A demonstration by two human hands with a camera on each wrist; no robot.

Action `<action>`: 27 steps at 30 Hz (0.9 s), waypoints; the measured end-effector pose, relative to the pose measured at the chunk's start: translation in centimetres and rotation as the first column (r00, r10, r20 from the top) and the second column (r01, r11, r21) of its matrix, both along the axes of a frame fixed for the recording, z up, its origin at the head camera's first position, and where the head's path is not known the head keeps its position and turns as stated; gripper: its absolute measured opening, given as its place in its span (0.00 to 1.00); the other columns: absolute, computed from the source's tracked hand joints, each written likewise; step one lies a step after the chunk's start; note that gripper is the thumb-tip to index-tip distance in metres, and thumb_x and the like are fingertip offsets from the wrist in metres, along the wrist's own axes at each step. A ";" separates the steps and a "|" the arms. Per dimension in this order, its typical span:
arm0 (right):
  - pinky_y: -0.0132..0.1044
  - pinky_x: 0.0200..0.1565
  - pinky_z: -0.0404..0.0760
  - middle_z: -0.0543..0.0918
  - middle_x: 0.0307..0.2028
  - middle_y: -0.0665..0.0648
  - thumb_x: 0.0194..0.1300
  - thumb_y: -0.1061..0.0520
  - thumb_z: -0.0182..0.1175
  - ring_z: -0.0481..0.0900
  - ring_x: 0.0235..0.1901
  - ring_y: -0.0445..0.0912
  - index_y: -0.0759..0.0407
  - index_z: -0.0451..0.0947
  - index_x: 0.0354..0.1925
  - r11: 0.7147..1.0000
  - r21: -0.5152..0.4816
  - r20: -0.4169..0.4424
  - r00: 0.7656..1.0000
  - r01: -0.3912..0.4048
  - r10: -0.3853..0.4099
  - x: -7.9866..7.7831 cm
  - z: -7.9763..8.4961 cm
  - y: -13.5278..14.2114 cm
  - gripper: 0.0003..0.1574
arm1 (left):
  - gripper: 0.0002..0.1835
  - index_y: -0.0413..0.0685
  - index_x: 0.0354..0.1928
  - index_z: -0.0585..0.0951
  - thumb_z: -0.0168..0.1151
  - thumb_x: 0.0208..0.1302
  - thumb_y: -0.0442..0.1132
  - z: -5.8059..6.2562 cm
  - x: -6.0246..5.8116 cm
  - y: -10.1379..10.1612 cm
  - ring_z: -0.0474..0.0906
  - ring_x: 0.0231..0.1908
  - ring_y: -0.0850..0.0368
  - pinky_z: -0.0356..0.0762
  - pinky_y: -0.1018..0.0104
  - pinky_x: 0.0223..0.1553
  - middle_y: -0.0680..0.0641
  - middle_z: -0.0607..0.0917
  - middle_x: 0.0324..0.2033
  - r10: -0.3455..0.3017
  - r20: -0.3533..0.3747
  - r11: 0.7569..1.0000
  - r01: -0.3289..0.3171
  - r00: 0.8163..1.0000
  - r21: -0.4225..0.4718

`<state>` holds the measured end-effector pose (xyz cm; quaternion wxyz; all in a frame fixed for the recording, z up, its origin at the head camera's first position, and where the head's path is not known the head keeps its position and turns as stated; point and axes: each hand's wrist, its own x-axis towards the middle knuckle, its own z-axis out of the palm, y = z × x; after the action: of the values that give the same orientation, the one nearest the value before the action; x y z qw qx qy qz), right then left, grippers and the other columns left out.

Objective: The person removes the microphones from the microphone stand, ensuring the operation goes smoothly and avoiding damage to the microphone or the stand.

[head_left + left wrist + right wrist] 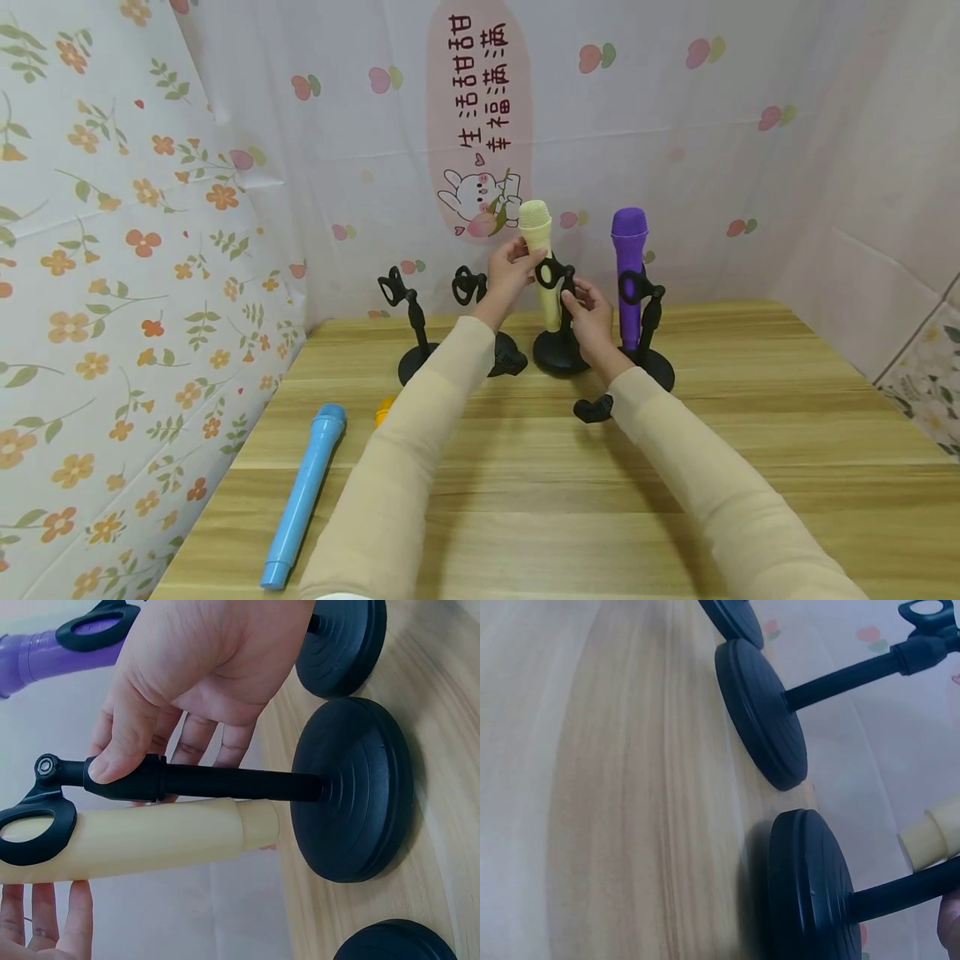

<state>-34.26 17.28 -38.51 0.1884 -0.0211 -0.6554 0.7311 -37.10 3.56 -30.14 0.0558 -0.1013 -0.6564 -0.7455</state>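
Observation:
My left hand holds the pale yellow microphone by its upper body, and its straight fingers lie along the side in the left wrist view. That microphone's body sits at the clip of a black desk stand, tilted beside the pole. The thumb and fingers of my right hand grip the upper pole of this stand. Its round base rests on the wooden table. In the right wrist view only a bit of a hand shows at the edge.
To the right, a purple microphone stands in another black stand. Two more stands with bare clips are on the left, one partly behind my sleeve. A blue microphone lies front left; an orange piece peeks out by the sleeve.

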 end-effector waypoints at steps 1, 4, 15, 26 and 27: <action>0.45 0.60 0.69 0.74 0.57 0.59 0.70 0.55 0.60 0.70 0.55 0.50 0.58 0.70 0.64 1.000 -0.003 0.005 1.000 -0.003 0.003 0.1 0.0 -0.1 0.27 | 0.23 0.43 0.59 0.77 0.68 0.62 0.41 0.0 0.1 -0.1 0.80 0.44 0.56 0.82 0.61 0.42 0.48 0.81 0.46 0.001 -0.004 1.000 -0.001 1.000 -0.008; 0.44 0.60 0.69 0.74 0.56 0.58 0.70 0.54 0.59 0.70 0.55 0.49 0.58 0.70 0.64 1.000 -0.012 0.014 1.000 -0.013 0.013 0.4 0.0 -0.2 0.27 | 0.24 0.43 0.59 0.77 0.68 0.63 0.41 0.0 0.4 -0.3 0.80 0.44 0.55 0.82 0.61 0.42 0.48 0.81 0.46 -0.001 -0.015 0.999 0.000 1.000 -0.032; 0.43 0.54 0.73 0.75 0.53 0.56 0.69 0.55 0.60 0.72 0.50 0.46 0.59 0.72 0.62 1.000 -0.008 0.005 1.000 -0.013 0.013 1.6 0.5 -0.5 0.25 | 0.22 0.44 0.57 0.79 0.70 0.61 0.41 0.6 1.7 -0.9 0.80 0.44 0.55 0.82 0.60 0.40 0.48 0.82 0.44 0.017 -0.005 0.999 -0.017 1.000 -0.028; 0.41 0.49 0.74 0.77 0.46 0.51 0.69 0.58 0.60 0.74 0.45 0.43 0.59 0.72 0.60 0.997 -0.031 0.010 0.997 -0.071 0.071 2.8 1.2 -0.7 0.23 | 0.22 0.43 0.55 0.79 0.71 0.60 0.40 1.0 2.9 -1.7 0.80 0.45 0.53 0.82 0.57 0.42 0.47 0.82 0.44 -0.004 -0.019 1.000 0.004 1.000 -0.013; 0.41 0.49 0.74 0.78 0.45 0.50 0.69 0.58 0.60 0.74 0.45 0.43 0.59 0.72 0.60 0.996 -0.034 0.009 0.997 -0.078 0.078 2.9 1.3 -0.7 0.22 | 0.22 0.43 0.55 0.80 0.71 0.60 0.40 1.1 3.1 -1.8 0.80 0.45 0.53 0.82 0.57 0.42 0.46 0.82 0.44 -0.004 -0.017 1.000 0.004 1.000 -0.013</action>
<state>-31.31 16.60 -37.25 0.1558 -0.0026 -0.6443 0.7488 -34.05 1.73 -29.04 0.0594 -0.1094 -0.6607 -0.7403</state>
